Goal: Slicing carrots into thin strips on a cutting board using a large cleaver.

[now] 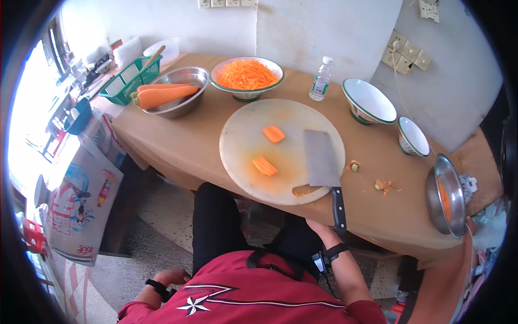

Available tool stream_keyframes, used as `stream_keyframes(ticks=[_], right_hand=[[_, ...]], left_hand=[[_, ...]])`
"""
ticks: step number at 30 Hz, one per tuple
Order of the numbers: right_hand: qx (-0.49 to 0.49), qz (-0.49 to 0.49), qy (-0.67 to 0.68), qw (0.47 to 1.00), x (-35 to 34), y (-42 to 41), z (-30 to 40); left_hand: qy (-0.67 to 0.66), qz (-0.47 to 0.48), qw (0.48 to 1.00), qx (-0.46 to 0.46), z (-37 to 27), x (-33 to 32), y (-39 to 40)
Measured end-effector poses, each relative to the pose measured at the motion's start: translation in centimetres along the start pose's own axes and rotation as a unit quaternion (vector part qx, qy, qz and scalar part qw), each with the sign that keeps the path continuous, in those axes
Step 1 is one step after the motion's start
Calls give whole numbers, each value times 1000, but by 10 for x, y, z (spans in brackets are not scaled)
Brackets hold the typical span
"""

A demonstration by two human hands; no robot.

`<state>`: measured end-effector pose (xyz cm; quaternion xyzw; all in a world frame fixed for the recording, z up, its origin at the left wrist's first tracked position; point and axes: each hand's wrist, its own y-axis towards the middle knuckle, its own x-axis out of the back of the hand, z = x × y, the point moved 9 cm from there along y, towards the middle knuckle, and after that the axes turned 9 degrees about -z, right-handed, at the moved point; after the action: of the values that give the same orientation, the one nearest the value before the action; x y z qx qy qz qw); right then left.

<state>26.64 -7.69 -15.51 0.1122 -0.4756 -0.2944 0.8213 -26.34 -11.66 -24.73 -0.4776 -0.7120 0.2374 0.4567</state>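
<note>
My left hand (173, 276) hangs low beside my hip, its fingers partly hidden by the red shirt. My right hand (318, 228) is below the table's front edge by my thigh, close to the black handle of a cleaver (323, 158); its fingers are mostly out of sight. The cleaver's blade rests on the right side of a round cutting board (243, 117), with the handle jutting past the table edge. Two cut pieces of carrot lie on the board: a block (274, 133) at the centre and a sliced stack (264, 166) nearer me.
Behind the board stands a bowl of shredded carrot (247, 75). Whole carrots (168, 96) lie in a steel basin (194, 77), near a green basket (121, 87). A water bottle (320, 79), bowls (370, 99) and another steel basin (433, 198) stand rightward. Carrot scraps (384, 186) litter the cloth.
</note>
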Motion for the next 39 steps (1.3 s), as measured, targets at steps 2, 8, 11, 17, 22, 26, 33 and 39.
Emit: stream_keyframes(ticks=[2,8,11,17,22,26,33,39], right_hand=[[45,-22,-53,997,11,-2,3],[25,45,-98,994,23,8,12],[46,1,-122,991,27,15,22],[25,5,-133,991,29,5,10],[-42,162,-221,961,19,-12,14],[89,186,-232,951,11,-39,58],[1,318,42,947,53,-60,121],[-70,335,248,906,145,-47,166]], left_hand=[[84,-10,996,-26,6,17,18],[73,-264,952,-137,-46,116,-16],[110,-332,920,-178,-86,143,-60],[48,-417,878,-231,-155,177,-154],[112,-507,801,-299,-204,202,-222],[163,-517,748,-382,-256,222,-237],[212,-536,663,-477,-343,241,-150],[181,-511,664,-515,-373,234,-52]])
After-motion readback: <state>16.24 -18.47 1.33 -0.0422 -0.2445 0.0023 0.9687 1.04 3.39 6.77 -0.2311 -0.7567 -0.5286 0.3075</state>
